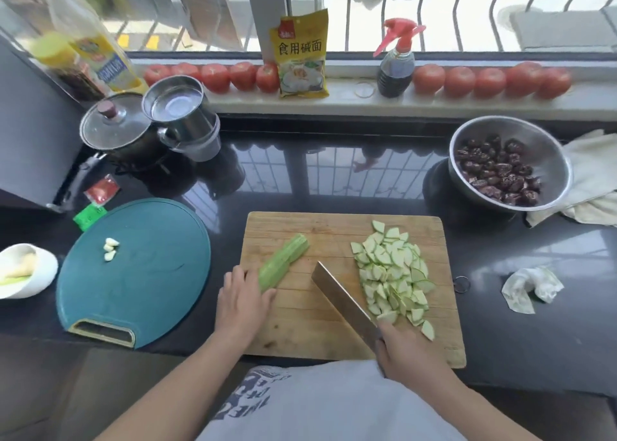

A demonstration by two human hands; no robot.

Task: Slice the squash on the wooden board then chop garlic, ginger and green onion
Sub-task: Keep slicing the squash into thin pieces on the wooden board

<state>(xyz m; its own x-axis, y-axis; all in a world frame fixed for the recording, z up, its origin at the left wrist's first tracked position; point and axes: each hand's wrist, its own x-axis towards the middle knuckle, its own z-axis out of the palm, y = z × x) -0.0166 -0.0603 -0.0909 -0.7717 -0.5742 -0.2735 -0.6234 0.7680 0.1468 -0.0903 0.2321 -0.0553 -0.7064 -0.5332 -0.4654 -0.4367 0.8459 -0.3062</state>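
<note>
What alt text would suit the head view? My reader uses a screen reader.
On a rectangular wooden cutting board, a left hand holds a long pale green squash piece while the right hand grips a steel cleaver beside a pile of squash slices. Peeled garlic cloves wait on a round teal board.

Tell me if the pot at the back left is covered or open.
Covered. A glass lid with a dark red knob sits on the pot, beside the steel cups.

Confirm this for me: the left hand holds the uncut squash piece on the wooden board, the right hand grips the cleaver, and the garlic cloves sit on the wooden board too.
One detail is wrong. The garlic cloves lie on the round teal board, not the wooden board. The head view shows it. The left hand does hold the uncut squash piece, and the right hand grips the cleaver.
</note>
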